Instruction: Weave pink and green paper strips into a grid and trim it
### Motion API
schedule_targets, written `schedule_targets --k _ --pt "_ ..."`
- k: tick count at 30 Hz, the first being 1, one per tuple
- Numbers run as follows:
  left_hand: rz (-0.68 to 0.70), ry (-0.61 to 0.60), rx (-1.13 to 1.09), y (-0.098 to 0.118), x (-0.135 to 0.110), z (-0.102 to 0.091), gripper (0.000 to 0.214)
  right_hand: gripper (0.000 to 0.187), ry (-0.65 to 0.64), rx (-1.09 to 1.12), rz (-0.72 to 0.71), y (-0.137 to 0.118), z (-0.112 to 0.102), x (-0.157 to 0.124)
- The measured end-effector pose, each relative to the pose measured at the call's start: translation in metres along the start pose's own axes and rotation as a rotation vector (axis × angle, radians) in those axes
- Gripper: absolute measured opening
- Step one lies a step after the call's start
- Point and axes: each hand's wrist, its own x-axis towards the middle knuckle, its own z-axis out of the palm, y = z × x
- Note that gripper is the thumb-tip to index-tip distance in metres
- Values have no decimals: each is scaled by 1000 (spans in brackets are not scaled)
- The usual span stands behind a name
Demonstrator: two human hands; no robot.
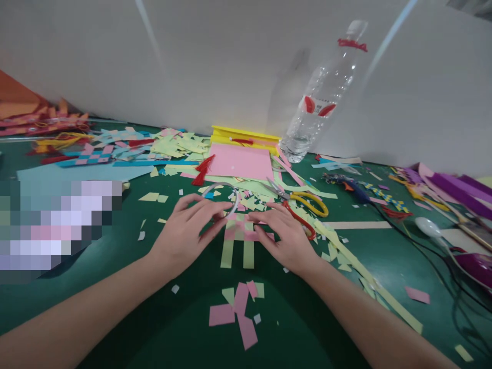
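Note:
My left hand has its fingers curled around a thin whitish ring, which looks like a narrow roll of tape. Its fingertips hover by a small weave of pink and pale green paper strips, with two green ends pointing toward me. On the weave's right side rest the fingertips of my right hand; its fingers are stretched out and slightly apart, with nothing seen in its grasp. Just beyond that hand lie scissors with yellow and red handles, blades angled away to the left.
Behind the weave lie a pink paper sheet, a red tassel and a yellow folded strip. A plastic bottle leans at the wall. At right are a glue gun and a white spoon. Paper scraps lie scattered.

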Motion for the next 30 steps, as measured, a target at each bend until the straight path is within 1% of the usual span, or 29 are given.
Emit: schedule_targets --k 3,5,9,14,17,20,23,27,30 --pt "77 -52 -67 3 -3 5 21 30 21 33 -13 0 1 -1" --pt "86 -60 -94 4 -4 7 22 31 6 46 -36 1 2 -1" --pt "20 -67 -166 4 -4 8 23 34 -28 41 -55 1 4 -3" --pt "-93 -113 -320 7 -3 7 26 39 -13 57 -96 -3 5 -3" --pt "-142 -124 -357 8 -3 7 19 39 -54 79 -128 -8 3 -3" --pt "-172 -136 -363 8 -3 5 18 41 -114 81 -140 -14 2 -3" --pt "-217 -146 -386 9 -3 3 18 45 -149 65 -117 -17 2 -3" --pt "-218 -129 -380 11 -4 3 21 50 -161 54 -63 -20 1 -3" --pt "-238 -138 -360 11 -4 4 25 54 -196 58 -33 -21 1 -3"
